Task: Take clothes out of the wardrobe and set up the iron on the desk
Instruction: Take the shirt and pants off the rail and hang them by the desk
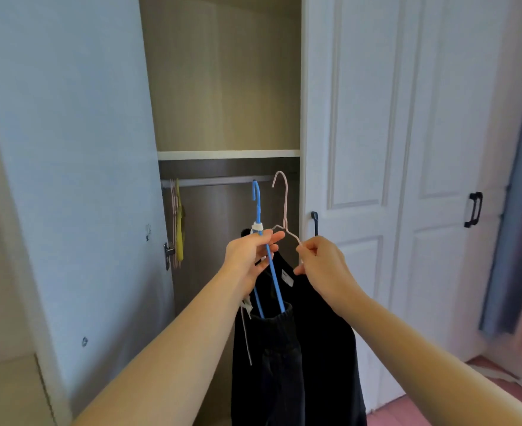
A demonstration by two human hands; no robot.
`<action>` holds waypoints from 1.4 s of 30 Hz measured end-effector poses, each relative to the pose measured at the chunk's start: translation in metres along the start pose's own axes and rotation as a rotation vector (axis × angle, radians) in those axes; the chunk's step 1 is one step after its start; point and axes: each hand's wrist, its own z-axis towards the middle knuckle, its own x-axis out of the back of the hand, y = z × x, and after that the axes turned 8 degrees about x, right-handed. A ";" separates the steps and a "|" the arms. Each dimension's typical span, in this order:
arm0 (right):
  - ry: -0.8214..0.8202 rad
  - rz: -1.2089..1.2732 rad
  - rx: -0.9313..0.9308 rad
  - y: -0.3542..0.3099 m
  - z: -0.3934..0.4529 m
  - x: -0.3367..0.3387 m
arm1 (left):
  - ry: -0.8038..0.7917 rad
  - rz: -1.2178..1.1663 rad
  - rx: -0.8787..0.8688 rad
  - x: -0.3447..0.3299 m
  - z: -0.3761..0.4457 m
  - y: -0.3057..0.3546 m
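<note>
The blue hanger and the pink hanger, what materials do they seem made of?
Thin blue hanger: probably metal wire with a smooth, slightly glossy plastic coating, judging by its slim even rod. Thin pale pink hanger: likely bare or thinly coated wire, twisted at the neck.

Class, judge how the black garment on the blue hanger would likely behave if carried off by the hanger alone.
The black garment hangs limp in folds, so probably floppy and apt to swing. Bunched over the thin blue hanger, it might slide off if tilted.

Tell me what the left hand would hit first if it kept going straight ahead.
Probably the wardrobe's dark back panel; the left hand, gripping the blue hanger, points into the open cupboard below the rail. Depth is unclear.
</note>
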 end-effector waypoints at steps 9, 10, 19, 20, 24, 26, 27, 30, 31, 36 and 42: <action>0.074 0.026 0.027 -0.046 -0.119 0.060 | -0.065 0.042 0.003 -0.027 -0.133 -0.002; 0.077 0.029 0.031 -0.051 -0.130 0.066 | -0.073 0.050 -0.013 -0.029 -0.145 -0.003; 0.040 -0.018 0.123 -0.091 -0.210 0.099 | -0.031 0.120 -0.131 -0.047 -0.242 -0.002; 0.035 -0.019 0.124 -0.094 -0.217 0.100 | -0.028 0.107 -0.126 -0.046 -0.249 -0.002; 0.018 -0.046 0.126 -0.104 -0.243 0.102 | -0.061 -0.040 -0.003 -0.041 -0.277 -0.003; 0.004 -0.061 0.136 -0.109 -0.256 0.103 | -0.089 -0.074 0.043 -0.037 -0.289 -0.007; -0.005 -0.070 0.138 -0.110 -0.261 0.102 | -0.098 -0.085 0.056 -0.035 -0.295 -0.010; -0.044 -0.096 0.132 -0.113 -0.279 0.099 | -0.092 -0.114 0.075 -0.024 -0.314 -0.017; -0.062 -0.103 0.128 -0.113 -0.285 0.096 | -0.075 -0.113 0.068 -0.020 -0.321 -0.020; -0.142 -0.124 0.122 -0.117 -0.323 0.084 | 0.036 -0.018 -0.047 0.008 -0.364 -0.039; -0.175 -0.077 0.158 -0.131 -0.361 0.062 | 0.109 0.044 -0.119 0.041 -0.410 -0.043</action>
